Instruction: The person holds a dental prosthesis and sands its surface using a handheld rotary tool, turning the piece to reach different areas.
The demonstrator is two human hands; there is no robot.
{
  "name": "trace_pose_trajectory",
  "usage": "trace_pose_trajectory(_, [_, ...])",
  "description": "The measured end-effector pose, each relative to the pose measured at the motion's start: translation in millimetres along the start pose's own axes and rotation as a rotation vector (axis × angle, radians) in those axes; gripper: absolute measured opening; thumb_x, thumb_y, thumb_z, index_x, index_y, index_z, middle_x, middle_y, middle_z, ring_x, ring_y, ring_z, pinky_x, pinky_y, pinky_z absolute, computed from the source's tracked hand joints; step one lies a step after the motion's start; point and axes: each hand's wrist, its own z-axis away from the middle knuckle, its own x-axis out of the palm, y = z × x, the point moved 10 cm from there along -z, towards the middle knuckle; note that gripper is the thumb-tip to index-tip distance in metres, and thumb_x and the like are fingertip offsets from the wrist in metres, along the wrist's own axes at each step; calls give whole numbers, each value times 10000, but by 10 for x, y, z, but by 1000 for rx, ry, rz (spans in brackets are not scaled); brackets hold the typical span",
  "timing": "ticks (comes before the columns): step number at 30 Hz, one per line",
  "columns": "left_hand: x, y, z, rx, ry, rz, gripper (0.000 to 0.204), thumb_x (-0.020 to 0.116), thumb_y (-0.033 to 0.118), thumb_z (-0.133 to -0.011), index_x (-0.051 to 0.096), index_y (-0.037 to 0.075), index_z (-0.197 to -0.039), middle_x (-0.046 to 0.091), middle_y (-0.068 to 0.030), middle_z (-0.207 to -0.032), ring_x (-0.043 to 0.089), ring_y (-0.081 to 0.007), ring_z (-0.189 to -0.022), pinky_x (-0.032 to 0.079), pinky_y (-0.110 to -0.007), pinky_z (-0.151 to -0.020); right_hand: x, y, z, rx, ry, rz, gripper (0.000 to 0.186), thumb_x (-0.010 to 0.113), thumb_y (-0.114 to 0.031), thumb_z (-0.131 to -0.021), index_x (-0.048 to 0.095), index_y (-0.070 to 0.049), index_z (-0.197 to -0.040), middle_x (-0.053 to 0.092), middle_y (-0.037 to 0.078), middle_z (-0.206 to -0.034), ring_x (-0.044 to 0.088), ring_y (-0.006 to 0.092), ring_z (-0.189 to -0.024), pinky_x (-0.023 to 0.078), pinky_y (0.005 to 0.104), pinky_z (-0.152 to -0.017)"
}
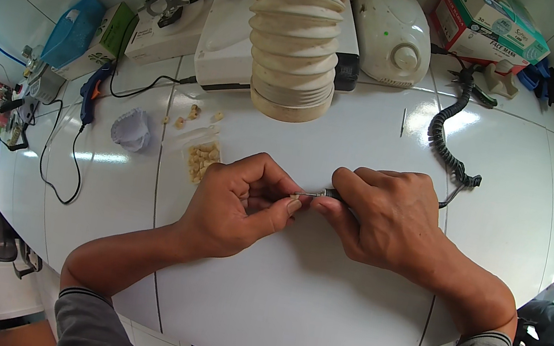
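Rotary handpiece (332, 194) sits over the middle of the white table (291, 301), right hand (391, 219) gripping its dark body, metal shaft pointing left. Tip meets a tiny pale piece (294, 196), mostly hidden, pinched between left hand (232, 198) thumb and fingertips.

My read: handpiece rigid, fairly light, maybe some drag from the coiled black cord (438, 135); hold the body, keep off the thin shaft. Piece likely featherweight, hard, brittle, apt to slip; pinch its sides, skin clear of the tip.

Outward: clear bag (209, 137) of pale pieces, about 4 loose bits (194, 112) beyond it, whitish cast (131, 129) to the left. Corrugated hose (294, 35) ahead, white control box (393, 38) right of that.
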Motion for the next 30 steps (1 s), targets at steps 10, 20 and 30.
trace_pose_trajectory(10, [0,-8,-18,-27,7,25,166,710,17,-1076,639,-49,-1210,770,-150,-1191,773,-156,-1111,657,-297,-950,16,9,-5,13,-37,12,445,699,-474,-1080,654,-104,-835,701,83,-658,680,331,-521,467,452,-463])
trace_pose_trajectory(20, [6,7,-12,8,0,44,164,705,14,-1077,635,-51,-1210,773,-147,-1189,774,-162,-1116,653,-296,-973,5,19,-9,17,-22,12,432,702,-470,-1077,658,-106,-848,706,84,-668,685,332,-529,474,450,-466])
trace_pose_trajectory(30, [25,-1,-8,-3,-1,9,138,701,-1,-1080,634,-47,-1191,775,-154,-1193,778,-167,-1134,645,-289,-963,15,15,11,11,-28,8,451,695,-474,-1081,647,-105,-826,694,84,-656,680,334,-521,465,457,-461])
